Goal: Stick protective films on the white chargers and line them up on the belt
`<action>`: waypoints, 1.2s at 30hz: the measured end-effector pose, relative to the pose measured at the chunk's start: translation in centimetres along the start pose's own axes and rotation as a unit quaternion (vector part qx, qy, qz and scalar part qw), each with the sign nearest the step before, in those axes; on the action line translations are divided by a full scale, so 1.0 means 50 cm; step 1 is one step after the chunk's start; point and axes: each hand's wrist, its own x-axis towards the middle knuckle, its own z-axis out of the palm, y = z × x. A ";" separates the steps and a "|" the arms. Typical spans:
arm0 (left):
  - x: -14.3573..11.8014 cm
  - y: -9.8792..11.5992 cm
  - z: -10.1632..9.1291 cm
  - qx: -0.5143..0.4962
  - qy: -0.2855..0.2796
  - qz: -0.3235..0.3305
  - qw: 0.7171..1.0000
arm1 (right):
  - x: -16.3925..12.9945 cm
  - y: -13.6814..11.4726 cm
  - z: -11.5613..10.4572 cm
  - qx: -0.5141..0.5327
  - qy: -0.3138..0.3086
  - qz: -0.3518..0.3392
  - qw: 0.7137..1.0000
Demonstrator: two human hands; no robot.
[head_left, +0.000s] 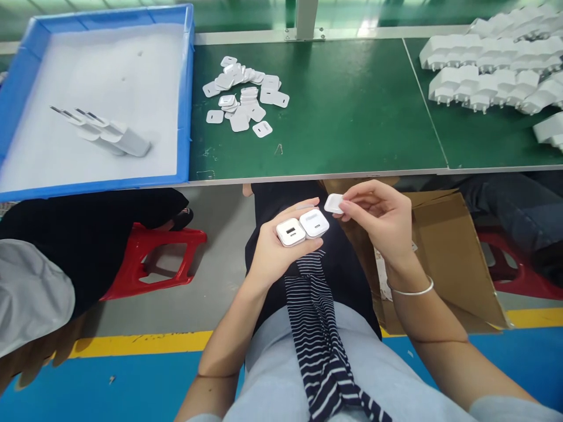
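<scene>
Two white charger bodies [302,227] gripped side by side in left hand [275,255], open faces up for access, small white cover plate [333,203] pinched in right hand [382,223] fingertips, just beside them, above lap.

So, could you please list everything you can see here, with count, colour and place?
charger bodies: two, white, side by side in the left hand
small cover: one, white, in the right hand's fingertips
loose covers: a pile, white, on the green table
tray: one, blue, far left, holding a few white chargers
finished chargers: many, white, top right
cardboard box: one, brown, under the table
stools: two, red, on the floor
left hand: holding
right hand: pinching
</scene>
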 end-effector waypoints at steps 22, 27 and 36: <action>0.003 0.017 0.019 0.192 0.050 0.249 0.948 | -0.038 -0.060 -0.011 -0.008 0.037 -0.004 0.999; 0.010 0.012 0.024 0.212 0.045 0.256 0.942 | -0.069 -0.089 0.011 0.084 -0.040 0.055 0.994; 0.012 0.003 0.026 0.210 0.023 0.269 0.940 | -0.069 -0.086 0.038 0.154 -0.142 0.085 0.974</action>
